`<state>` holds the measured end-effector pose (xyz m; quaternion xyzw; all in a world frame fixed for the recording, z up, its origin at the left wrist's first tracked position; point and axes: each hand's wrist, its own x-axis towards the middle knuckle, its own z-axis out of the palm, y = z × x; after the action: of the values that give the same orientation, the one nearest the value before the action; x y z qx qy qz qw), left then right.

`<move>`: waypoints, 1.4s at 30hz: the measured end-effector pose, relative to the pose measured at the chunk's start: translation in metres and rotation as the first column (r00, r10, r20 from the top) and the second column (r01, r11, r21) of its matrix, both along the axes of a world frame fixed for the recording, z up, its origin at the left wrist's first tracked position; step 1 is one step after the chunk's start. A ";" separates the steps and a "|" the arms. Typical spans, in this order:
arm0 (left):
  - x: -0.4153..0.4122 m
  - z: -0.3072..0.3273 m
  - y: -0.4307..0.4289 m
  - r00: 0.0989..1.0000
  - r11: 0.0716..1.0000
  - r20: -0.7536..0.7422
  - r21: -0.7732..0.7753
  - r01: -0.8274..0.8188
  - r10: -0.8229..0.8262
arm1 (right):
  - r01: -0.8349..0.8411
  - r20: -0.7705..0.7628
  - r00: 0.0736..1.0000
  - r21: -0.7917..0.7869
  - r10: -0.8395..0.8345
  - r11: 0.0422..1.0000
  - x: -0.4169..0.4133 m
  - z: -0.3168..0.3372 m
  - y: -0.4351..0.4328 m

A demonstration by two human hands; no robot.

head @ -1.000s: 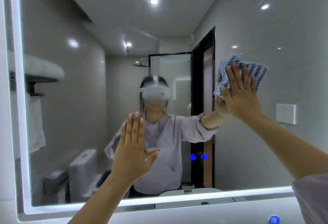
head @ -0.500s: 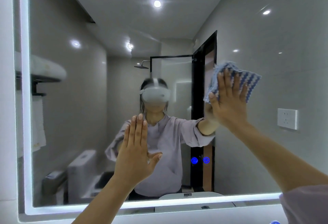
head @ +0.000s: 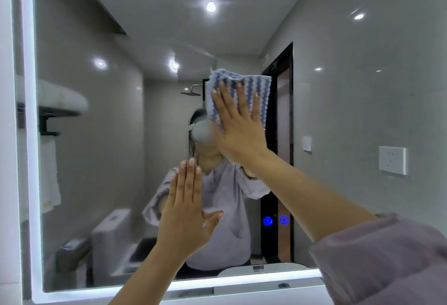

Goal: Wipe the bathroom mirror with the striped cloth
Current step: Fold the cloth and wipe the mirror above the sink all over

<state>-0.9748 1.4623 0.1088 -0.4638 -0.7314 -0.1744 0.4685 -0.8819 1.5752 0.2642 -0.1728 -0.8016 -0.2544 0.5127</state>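
Mirror (head: 338, 111) fills almost the whole view, a large wall-mounted bathroom glass with a glowing white light strip (head: 29, 135) running down its left edge and along the bottom. The person's right hand (head: 239, 125) is flattened against the glass around the upper middle, fingers spread and straight, pinning the striped cloth (head: 242, 89) under the palm; the blue and white cloth shows above and to the right of the fingertips, bunched at its top edge. The left hand (head: 186, 210) is lower and left of it, open with fingers together and thumb out, holding nothing; whether it touches the glass or hovers just off it cannot be told from here. The main risk, as I judge it, is that the cloth is only pressed, not gripped, so a fast stroke or lighter pressure could let it slide out and drop towards the basin below. Its bunched fold could also leave an uneven contact patch and streaks. If the bare left palm is resting on the glass, it would leave prints on a surface meant to be cleaned. Leaning weight through both arms onto a wall-hung mirror could stress its mounting. Two small blue buttons (head: 275, 220) glow low on the glass, and a passing swipe might trigger them.
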 end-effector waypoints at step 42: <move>-0.004 -0.002 0.001 0.998 0.997 0.017 0.047 0.063 -0.064 | 0.093 -0.268 0.952 -0.202 -0.147 0.975 0.086 0.037 0.113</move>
<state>-0.9785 1.4635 0.1067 -0.4740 -0.7163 -0.2104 0.4668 -0.7962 1.6881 0.3012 -0.3031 -0.7289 -0.1818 0.5864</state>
